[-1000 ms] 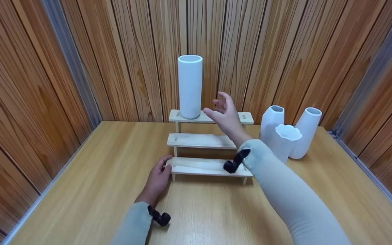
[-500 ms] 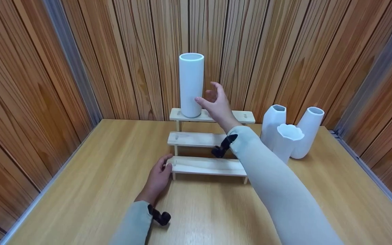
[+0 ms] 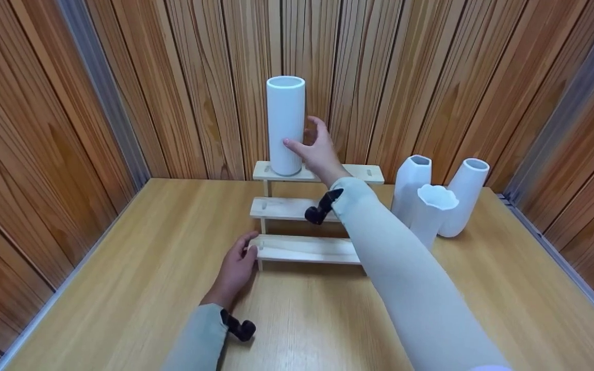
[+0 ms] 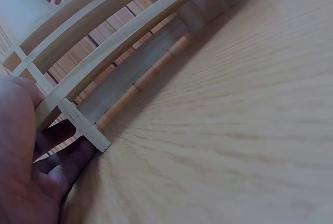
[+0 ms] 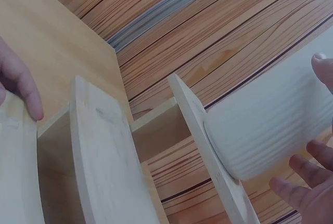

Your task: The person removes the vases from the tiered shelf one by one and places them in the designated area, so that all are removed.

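A tall white cylindrical vase (image 3: 285, 126) stands upright at the left of the top step of a three-tier wooden display stand (image 3: 307, 251). My right hand (image 3: 320, 154) is at the vase's right side, its thumb in front of the lower half; whether the thumb touches cannot be told. The other fingers (image 5: 304, 172) are spread in the right wrist view, their tips near the vase's side rather than wrapped round it. My left hand (image 3: 235, 270) grips the left end of the bottom step, with thumb above and fingers (image 4: 73, 164) behind the leg.
Three more white vases stand together right of the stand: a faceted one (image 3: 410, 183), a scallop-rimmed one (image 3: 433, 216) and a tapered one (image 3: 467, 198). Wood-panelled walls (image 3: 199, 93) enclose the wooden table (image 3: 297, 319) at the back and sides.
My right hand has moved left and up to the tall vase, its thumb now across the vase's front. The left hand keeps its hold; the vase stays on the top step.
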### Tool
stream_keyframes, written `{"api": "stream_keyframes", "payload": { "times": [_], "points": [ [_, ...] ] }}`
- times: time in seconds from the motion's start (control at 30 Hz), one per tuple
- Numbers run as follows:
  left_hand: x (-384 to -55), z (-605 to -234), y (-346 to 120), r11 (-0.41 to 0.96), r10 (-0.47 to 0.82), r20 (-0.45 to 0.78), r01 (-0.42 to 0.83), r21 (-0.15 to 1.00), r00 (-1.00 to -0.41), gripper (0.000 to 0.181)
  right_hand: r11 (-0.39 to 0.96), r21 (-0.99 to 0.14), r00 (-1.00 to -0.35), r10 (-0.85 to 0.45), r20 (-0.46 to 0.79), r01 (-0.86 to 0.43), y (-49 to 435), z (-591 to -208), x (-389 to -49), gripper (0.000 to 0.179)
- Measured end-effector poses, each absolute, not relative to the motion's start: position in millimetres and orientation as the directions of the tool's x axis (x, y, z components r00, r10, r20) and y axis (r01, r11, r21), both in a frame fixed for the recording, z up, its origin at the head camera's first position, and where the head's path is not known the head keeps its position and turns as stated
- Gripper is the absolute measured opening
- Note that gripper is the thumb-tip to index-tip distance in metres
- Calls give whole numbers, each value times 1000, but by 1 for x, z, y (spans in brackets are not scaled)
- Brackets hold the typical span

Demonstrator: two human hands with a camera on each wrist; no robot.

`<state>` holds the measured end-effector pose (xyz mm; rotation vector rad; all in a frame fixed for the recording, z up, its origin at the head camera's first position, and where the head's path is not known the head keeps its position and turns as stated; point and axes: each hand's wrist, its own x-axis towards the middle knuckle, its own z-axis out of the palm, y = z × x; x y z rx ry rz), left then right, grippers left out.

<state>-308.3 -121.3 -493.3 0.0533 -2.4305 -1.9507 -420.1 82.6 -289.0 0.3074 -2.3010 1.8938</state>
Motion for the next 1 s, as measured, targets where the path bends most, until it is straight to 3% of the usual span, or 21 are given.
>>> {"api": "stream_keyframes", "payload": {
  "times": [1.0],
  "points": [
    [-307,-490,-121,202,-40,-19,-27,979,-999,41,245,-925,-957,-99,273,-289,77,-285,-422,94]
  ]
}}
